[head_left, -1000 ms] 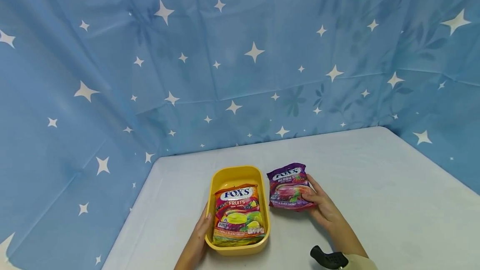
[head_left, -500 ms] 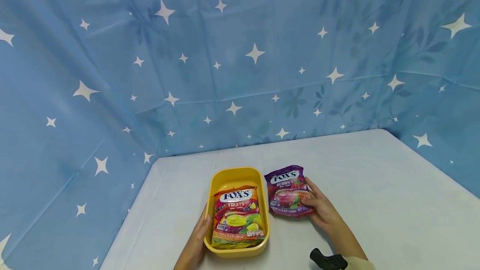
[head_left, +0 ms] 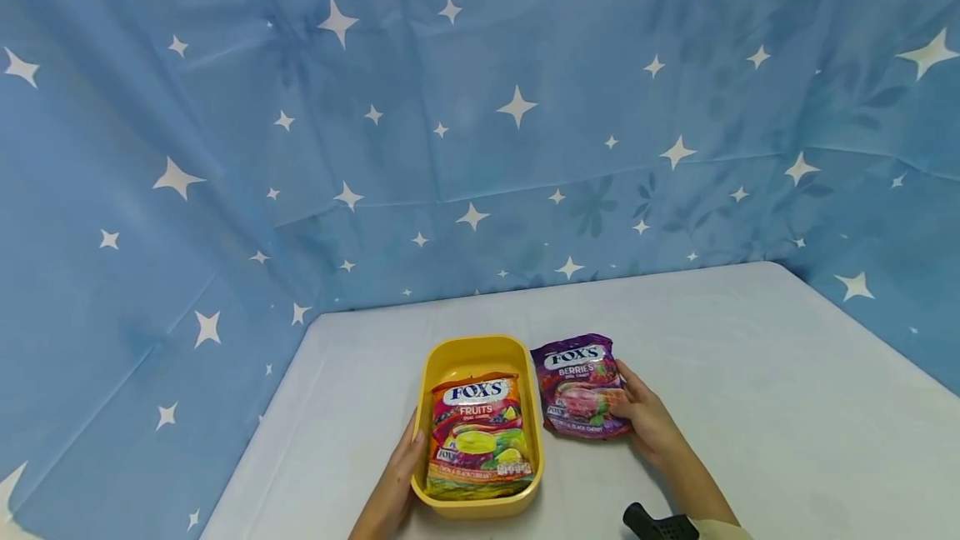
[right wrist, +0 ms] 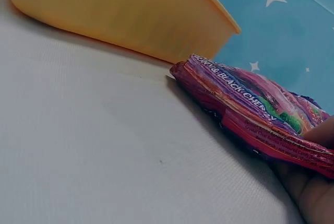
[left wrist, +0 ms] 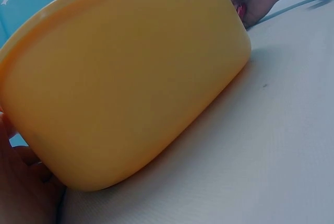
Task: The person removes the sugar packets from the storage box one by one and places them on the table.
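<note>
Two hands and candy packets at a desk (head_left: 697,340). The right hand (head_left: 651,425) pinches the right edge of the purple berries packet (head_left: 576,369), thumb above, fingers beneath. The packet lies leftward of these fingers, between them and the yellow tub (head_left: 480,354), just beside the tub's right wall; its long axis roughly parallels the tub's. The orange fruits packet (head_left: 480,415) occupies the tub's near part. The left hand (head_left: 399,469), farther from the berries packet, touches the tub's left wall; whether its fingers grip cannot be told.
</note>
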`<state>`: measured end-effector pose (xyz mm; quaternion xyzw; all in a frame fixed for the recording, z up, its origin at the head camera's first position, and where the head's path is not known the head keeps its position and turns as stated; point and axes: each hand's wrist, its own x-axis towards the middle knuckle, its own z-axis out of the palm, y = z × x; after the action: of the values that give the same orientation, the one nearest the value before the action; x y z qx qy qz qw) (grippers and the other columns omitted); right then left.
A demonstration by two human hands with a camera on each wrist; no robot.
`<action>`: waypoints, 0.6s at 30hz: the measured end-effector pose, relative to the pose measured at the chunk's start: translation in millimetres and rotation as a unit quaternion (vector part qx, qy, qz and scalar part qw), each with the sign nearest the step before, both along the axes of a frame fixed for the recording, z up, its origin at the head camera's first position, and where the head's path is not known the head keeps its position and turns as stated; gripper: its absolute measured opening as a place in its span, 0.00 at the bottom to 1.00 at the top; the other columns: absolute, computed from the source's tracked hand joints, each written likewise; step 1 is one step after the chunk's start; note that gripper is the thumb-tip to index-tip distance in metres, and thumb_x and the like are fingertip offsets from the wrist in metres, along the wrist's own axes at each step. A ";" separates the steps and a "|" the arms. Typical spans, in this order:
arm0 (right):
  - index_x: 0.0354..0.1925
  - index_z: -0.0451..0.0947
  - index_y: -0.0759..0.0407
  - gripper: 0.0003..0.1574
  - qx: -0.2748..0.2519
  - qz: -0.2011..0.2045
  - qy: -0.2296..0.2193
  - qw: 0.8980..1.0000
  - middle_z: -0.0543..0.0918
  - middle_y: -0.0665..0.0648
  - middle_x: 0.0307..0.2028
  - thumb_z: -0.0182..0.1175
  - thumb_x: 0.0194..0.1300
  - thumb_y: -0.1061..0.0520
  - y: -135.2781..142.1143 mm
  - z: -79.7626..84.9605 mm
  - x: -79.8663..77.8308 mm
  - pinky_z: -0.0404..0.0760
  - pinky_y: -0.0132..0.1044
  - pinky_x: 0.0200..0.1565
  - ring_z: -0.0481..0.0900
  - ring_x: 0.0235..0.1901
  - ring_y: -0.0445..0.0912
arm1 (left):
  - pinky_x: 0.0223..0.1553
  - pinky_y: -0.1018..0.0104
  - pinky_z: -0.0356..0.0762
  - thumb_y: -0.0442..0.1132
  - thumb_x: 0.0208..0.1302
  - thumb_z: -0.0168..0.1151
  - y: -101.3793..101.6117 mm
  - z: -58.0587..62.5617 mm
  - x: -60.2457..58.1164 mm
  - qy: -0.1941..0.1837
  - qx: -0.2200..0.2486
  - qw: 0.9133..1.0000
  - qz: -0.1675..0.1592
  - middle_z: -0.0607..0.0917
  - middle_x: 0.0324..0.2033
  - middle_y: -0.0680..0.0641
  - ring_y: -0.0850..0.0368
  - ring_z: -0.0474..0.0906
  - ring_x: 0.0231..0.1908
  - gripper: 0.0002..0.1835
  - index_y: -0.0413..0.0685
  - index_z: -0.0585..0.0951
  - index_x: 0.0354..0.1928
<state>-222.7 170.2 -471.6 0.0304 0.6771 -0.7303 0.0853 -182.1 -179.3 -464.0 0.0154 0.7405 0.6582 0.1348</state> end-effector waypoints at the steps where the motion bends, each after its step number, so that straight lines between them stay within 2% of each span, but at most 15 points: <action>1: 0.75 0.34 0.54 0.51 0.015 -0.001 0.002 1.000 0.47 0.71 0.73 0.45 0.62 0.72 -1.9 0.6 -0.4 0.75 0.21 0.44 0.72 0.53 0.40 | 0.66 0.34 0.27 0.61 0.72 0.36 -1.4 0.2 0.5 0.001 -0.001 1.000 0.001 0.33 0.73 0.36 0.33 0.25 0.71 0.42 0.44 0.35 0.74; 6: 0.75 0.34 0.55 0.50 0.088 -0.001 0.012 0.996 0.47 0.71 0.73 0.45 0.62 0.70 -3.7 2.3 0.2 0.71 0.17 0.43 0.60 0.67 0.60 | 0.67 0.35 0.28 0.60 0.72 0.38 -2.9 0.6 1.0 0.006 0.001 1.000 0.001 0.33 0.73 0.37 0.34 0.25 0.71 0.42 0.43 0.35 0.74; 9: 0.75 0.34 0.57 0.48 0.106 0.006 0.019 0.994 0.43 0.70 0.73 0.45 0.64 0.70 -3.7 1.9 -0.7 0.71 0.31 0.60 0.52 0.71 0.64 | 0.67 0.34 0.27 0.60 0.72 0.37 -2.9 0.4 1.6 0.008 0.004 1.000 0.000 0.33 0.73 0.37 0.34 0.25 0.71 0.42 0.44 0.35 0.74; 11: 0.75 0.33 0.59 0.48 0.117 0.008 0.023 0.993 0.41 0.69 0.74 0.44 0.64 0.71 -4.2 1.8 -0.8 0.62 0.44 0.69 0.45 0.73 0.64 | 0.67 0.35 0.28 0.56 0.74 0.36 -3.4 -1.5 1.9 0.028 0.018 0.999 -0.013 0.34 0.73 0.35 0.33 0.25 0.71 0.40 0.42 0.35 0.74; 13: 0.74 0.33 0.60 0.48 0.135 0.006 0.028 0.990 0.40 0.70 0.74 0.43 0.64 0.72 -4.7 2.2 -0.3 0.50 0.57 0.70 0.41 0.73 0.65 | 0.67 0.35 0.28 0.54 0.74 0.35 -3.6 -2.5 2.0 0.040 0.024 0.999 -0.021 0.34 0.73 0.34 0.32 0.26 0.71 0.39 0.41 0.34 0.74; 16: 0.74 0.34 0.62 0.48 0.169 0.003 0.034 0.985 0.42 0.71 0.73 0.43 0.62 0.72 -5.6 3.6 0.7 0.48 0.59 0.70 0.40 0.72 0.66 | 0.67 0.34 0.28 0.54 0.74 0.36 -3.8 -2.8 2.2 0.040 0.021 0.999 -0.018 0.34 0.73 0.34 0.32 0.26 0.71 0.39 0.41 0.35 0.74; 18: 0.74 0.35 0.63 0.48 0.195 0.001 0.038 0.980 0.44 0.73 0.72 0.43 0.61 0.72 -5.8 3.9 0.6 0.47 0.60 0.70 0.41 0.72 0.67 | 0.67 0.34 0.27 0.58 0.73 0.37 -3.8 -1.4 2.7 0.020 0.008 1.000 -0.005 0.34 0.73 0.36 0.34 0.26 0.71 0.41 0.44 0.36 0.74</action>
<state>-222.1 164.4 -467.8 0.0182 0.8092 -0.5848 0.0530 -179.4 -183.1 -465.4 0.0331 0.7376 0.6632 0.1227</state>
